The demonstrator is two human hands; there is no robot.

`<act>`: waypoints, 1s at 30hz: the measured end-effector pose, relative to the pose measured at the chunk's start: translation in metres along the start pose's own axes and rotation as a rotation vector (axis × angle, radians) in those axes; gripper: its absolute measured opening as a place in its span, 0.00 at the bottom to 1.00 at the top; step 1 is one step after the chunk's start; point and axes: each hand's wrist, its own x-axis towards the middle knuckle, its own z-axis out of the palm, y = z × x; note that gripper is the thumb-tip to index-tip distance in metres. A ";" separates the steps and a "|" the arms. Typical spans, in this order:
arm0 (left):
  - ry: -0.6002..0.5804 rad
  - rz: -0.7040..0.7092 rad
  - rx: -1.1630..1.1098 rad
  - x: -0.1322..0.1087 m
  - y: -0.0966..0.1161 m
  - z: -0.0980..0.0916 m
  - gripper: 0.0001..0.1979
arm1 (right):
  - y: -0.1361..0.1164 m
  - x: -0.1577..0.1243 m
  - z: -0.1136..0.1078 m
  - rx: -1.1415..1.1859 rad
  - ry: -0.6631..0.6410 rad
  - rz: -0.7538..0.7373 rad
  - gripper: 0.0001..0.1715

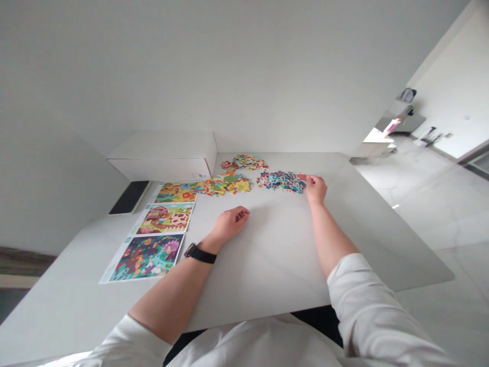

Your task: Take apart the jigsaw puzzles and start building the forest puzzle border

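My right hand (pixel 316 190) is at the right end of a pile of blue and teal jigsaw puzzle pieces (pixel 280 181). Its fingertips pinch a reddish puzzle piece (pixel 301 177) at the pile's edge. Lower and to the left, my left hand (pixel 231 223) rests on the table with its fingers loosely curled in; I see nothing in it. Just beyond the left hand lies a pile of yellow, green and orange puzzle pieces (pixel 229 184). A smaller pile of red, green and cream puzzle pieces (pixel 246 162) is farther back, near the wall.
Three printed picture sheets lie in a column on the left: a lion scene (pixel 175 192), a barn scene (pixel 165 219) and a dark forest scene (pixel 147 257). A black phone (pixel 130 197) is beside them. Behind stands a white box (pixel 164 153) against the wall. The table's right edge borders tiled floor.
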 end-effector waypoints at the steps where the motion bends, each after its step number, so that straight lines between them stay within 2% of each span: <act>1: -0.003 -0.001 0.001 0.000 0.000 0.000 0.17 | 0.002 0.003 0.001 0.065 0.021 0.035 0.26; 4: -0.003 -0.002 0.005 -0.002 0.002 -0.002 0.17 | 0.006 0.007 0.006 0.212 0.004 0.098 0.28; 7: -0.001 0.001 0.008 -0.002 0.004 -0.003 0.17 | 0.003 0.005 0.010 0.251 -0.057 0.105 0.25; 10: 0.002 0.002 0.007 -0.002 0.004 -0.003 0.16 | -0.003 0.003 0.006 0.185 -0.109 0.101 0.21; 14: 0.002 0.003 -0.004 -0.002 0.003 -0.002 0.17 | -0.004 -0.001 -0.010 0.027 -0.087 0.060 0.21; 17: 0.003 0.012 -0.014 -0.002 0.001 -0.002 0.17 | -0.001 -0.005 -0.021 -0.061 -0.097 0.094 0.17; 21: 0.001 0.016 -0.002 -0.001 0.001 -0.002 0.17 | 0.001 -0.014 -0.025 -0.155 -0.173 0.140 0.14; 26: -0.007 0.018 0.016 -0.001 -0.002 -0.001 0.18 | -0.010 -0.022 -0.024 -0.348 -0.275 0.102 0.26; 30: -0.002 0.039 0.005 -0.002 -0.004 -0.001 0.18 | -0.016 -0.026 -0.023 -0.418 -0.297 0.087 0.28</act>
